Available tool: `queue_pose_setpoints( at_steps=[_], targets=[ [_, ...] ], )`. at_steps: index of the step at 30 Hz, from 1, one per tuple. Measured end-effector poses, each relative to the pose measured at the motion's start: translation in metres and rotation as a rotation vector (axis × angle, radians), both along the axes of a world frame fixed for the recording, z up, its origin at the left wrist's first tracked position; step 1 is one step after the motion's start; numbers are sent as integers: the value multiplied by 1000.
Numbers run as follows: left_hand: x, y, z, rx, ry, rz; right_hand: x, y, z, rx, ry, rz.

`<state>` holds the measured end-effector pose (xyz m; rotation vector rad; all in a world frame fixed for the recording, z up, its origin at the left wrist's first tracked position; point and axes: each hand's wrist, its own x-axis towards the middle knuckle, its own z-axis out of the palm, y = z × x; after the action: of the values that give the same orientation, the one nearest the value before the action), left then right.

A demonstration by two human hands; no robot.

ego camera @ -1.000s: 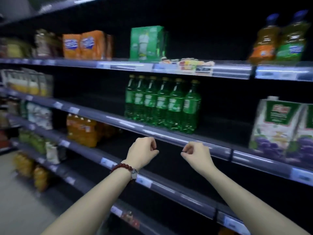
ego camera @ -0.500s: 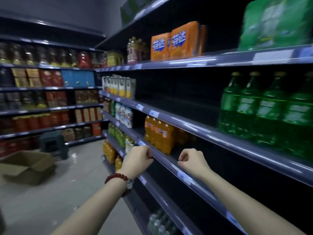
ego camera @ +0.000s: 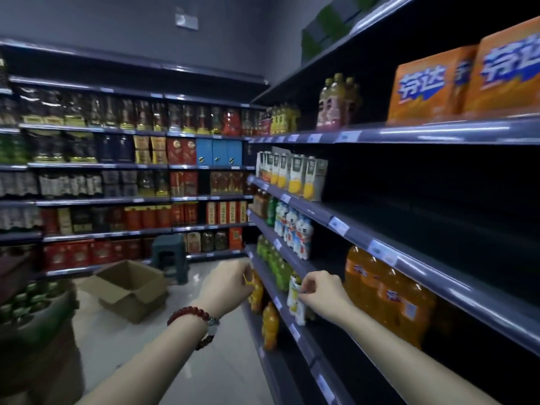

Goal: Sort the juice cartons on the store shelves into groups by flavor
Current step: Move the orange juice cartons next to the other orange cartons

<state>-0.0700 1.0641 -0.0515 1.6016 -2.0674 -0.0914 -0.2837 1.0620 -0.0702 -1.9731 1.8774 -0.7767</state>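
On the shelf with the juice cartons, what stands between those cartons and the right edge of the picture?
Nothing: in the head view, right of the juice cartons that shelf is bare and dark.

Big blue Chinese characters, 芬达, are showing on the two orange cardboard boxes (ego camera: 432,83) sitting on the upper right shelf. The same blue logo is appearing on the orange plastic soda bottles (ego camera: 388,293) lower down, too blurred to read. The white price tags (ego camera: 339,225) along the shelf edges are staying illegible.
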Motion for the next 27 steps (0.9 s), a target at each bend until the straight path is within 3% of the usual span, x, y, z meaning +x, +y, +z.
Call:
queue_pose_setpoints(
  at_steps=[11, 21, 27],
  targets=[
    [79, -216, -5, 29, 32, -159, 82, -177, -7, 23, -107, -178],
    [62, -384, -19, 140, 30, -319, 74, -324, -16, 68, -121, -333],
    [32, -488, 3, 87, -24, -367, 61, -428, 10, -25, -137, -345]
  ],
)
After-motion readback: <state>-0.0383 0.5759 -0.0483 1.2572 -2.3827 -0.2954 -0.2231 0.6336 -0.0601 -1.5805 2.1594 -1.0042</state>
